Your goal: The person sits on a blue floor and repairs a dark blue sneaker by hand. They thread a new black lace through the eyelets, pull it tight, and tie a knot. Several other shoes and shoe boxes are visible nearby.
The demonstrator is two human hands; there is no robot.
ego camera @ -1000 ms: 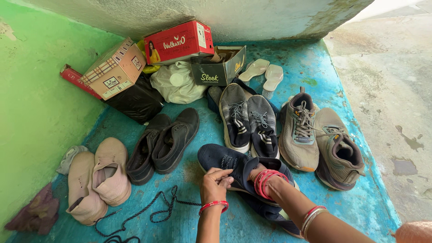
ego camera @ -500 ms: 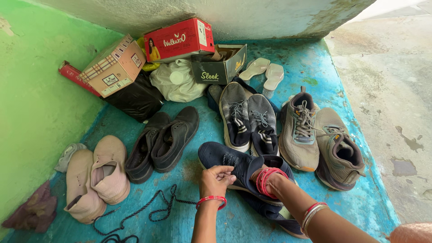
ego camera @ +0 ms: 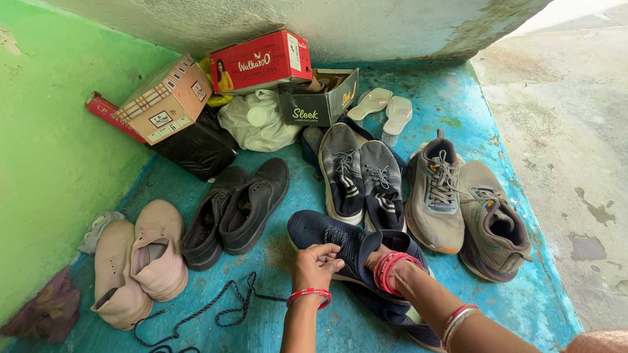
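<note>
Left hand (ego camera: 317,263) pinches the edge of the dark blue shoe (ego camera: 340,245), which lies on the blue floor (ego camera: 275,320). Right hand (ego camera: 379,258) is pushed inside that shoe, so its grip is hidden. Black lace (ego camera: 216,314) lies beside them. Black shoes (ego camera: 239,206) sit close by.

Right hand (ego camera: 378,258) hidden inside navy shoe (ego camera: 340,242); lace (ego camera: 196,314) cut off below.

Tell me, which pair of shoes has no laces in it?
The dark navy fabric shoes under both hands have no laces showing, and a loose dark lace lies on the blue floor beside them; the grey-and-navy and tan sneakers are visibly laced.
</note>
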